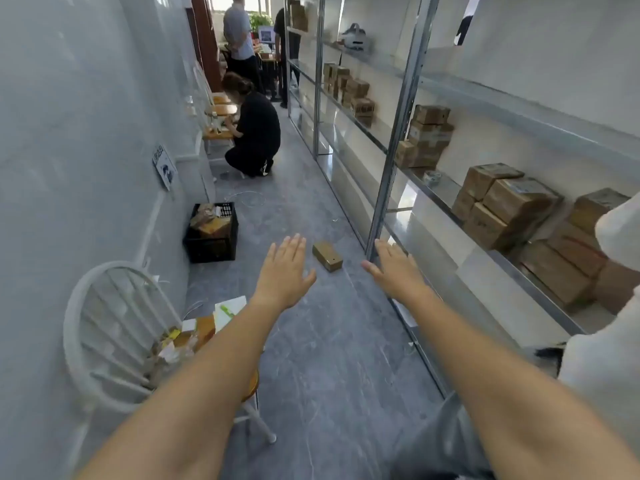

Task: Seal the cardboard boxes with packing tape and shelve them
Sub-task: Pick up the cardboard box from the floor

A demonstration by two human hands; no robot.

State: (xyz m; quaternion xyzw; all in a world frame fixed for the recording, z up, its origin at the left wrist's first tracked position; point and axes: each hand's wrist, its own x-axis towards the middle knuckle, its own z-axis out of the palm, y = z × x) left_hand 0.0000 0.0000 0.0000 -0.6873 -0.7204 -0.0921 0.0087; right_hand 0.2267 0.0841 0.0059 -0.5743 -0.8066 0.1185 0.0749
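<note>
A small brown cardboard box point(327, 256) lies on the grey floor in the aisle, ahead of both arms. My left hand point(284, 270) is stretched out just left of it, flat, fingers apart, holding nothing. My right hand point(394, 268) reaches out on the box's right, also flat and empty, close to a metal shelf post point(398, 140). Neither hand touches the box. Several sealed cardboard boxes point(512, 206) sit stacked on the metal shelving along the right.
A black crate point(211, 245) with cardboard inside stands by the left wall. A white chair point(114, 334) with an orange seat holds small boxes and papers at lower left. A person in black point(254, 133) crouches farther down the aisle; two people stand beyond.
</note>
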